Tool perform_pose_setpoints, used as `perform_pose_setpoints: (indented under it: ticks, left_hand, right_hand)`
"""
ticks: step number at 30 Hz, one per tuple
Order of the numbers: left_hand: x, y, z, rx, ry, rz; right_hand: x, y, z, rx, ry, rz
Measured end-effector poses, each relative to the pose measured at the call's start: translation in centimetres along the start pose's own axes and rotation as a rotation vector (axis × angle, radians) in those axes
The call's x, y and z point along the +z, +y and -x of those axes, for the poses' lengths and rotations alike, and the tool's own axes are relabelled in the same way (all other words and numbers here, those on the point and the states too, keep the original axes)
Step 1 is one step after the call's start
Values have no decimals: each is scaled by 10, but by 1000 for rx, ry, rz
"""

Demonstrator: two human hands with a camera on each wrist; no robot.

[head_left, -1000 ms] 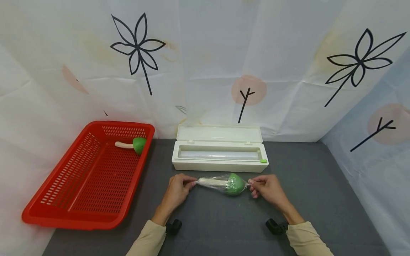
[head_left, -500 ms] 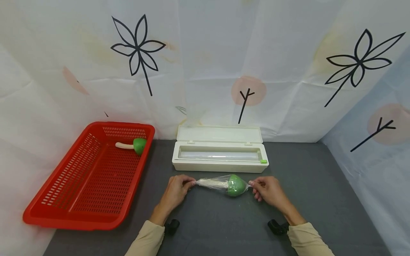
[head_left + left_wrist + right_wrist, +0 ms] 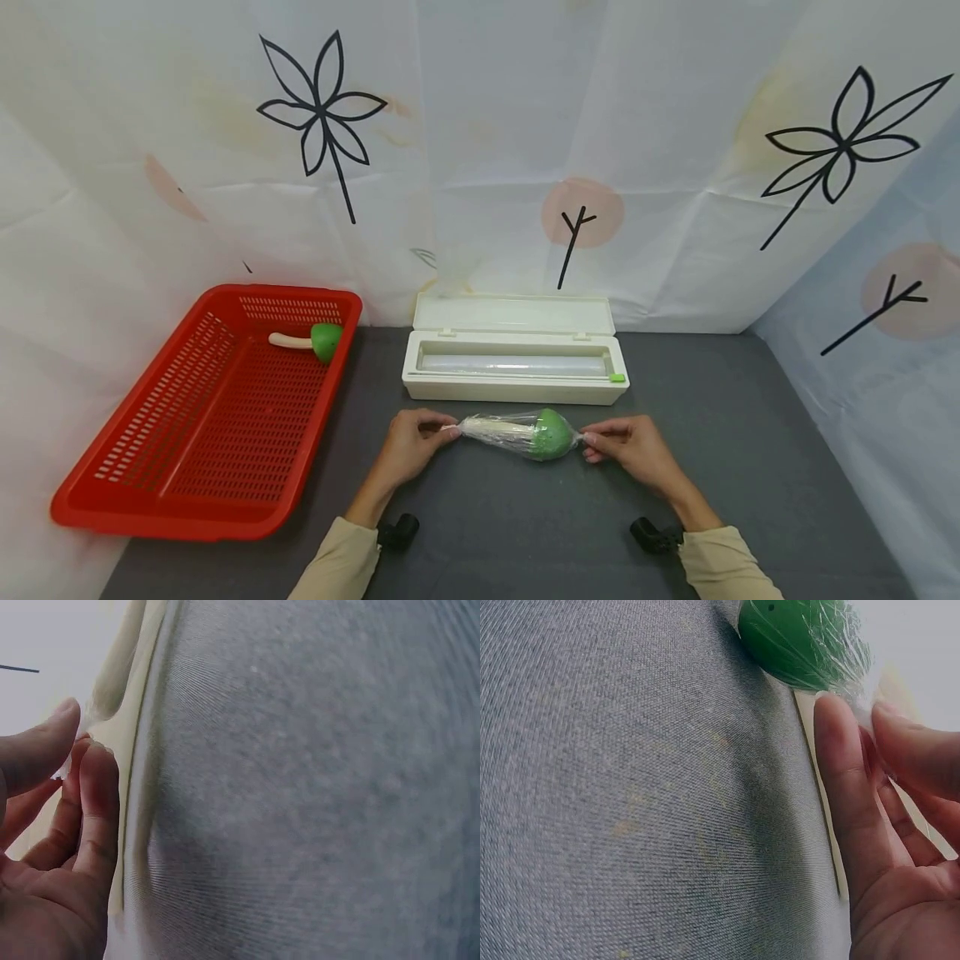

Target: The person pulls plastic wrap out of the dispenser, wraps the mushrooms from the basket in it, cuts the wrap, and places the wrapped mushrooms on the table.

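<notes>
A mushroom-shaped piece with a green cap and a pale stem lies sideways between my hands, wrapped in clear plastic wrap. My left hand pinches the twisted end of the wrap beyond the stem. In the left wrist view, a whitish tuft of wrap pokes out between thumb and fingers. The twisted end beside the cap is pinched by my right hand. In the right wrist view, creased film runs from the green cap into those fingertips.
Just behind stands a white wrap dispenser, its lid raised and a film roll inside. A red basket at the left holds a similar unwrapped green-capped piece. A patterned white cloth hangs behind the grey table.
The fingers of both hands have shifted slightly on the twisted ends, and my wrists have moved a little outward. The wrapped piece stays in nearly the same spot.
</notes>
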State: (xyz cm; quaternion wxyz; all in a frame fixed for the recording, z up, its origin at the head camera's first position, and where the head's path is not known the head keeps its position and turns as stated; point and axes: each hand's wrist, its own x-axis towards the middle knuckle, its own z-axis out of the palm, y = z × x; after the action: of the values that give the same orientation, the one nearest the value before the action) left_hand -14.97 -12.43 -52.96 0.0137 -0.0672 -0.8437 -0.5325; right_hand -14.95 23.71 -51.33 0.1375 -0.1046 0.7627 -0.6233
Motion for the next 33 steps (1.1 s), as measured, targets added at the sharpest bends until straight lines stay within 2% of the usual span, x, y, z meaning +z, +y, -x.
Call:
perform_pose_setpoints:
  ticks: [4, 10, 14, 19, 23, 27, 33]
  left_hand:
    - [1, -2, -1, 6, 3, -65]
    - [3, 0, 0, 44, 19, -163]
    - [4, -1, -1, 77, 19, -172]
    - [2, -3, 2, 73, -46, -143]
    - [1, -6, 2, 91, -72, -159]
    - [0, -6, 3, 131, -72, -205]
    - [-2, -7, 5, 127, -69, -258]
  right_hand:
    - [0, -1, 0, -6, 4, 9]
    - [3, -1, -2, -25, 63, 92]
    - [5, 0, -2, -44, 82, 129]
    - [7, 1, -2, -75, 49, 165]
    - [9, 1, 0, -75, 33, 215]
    - [13, -1, 2, -91, 68, 279]
    - [22, -5, 0, -148, 108, 386]
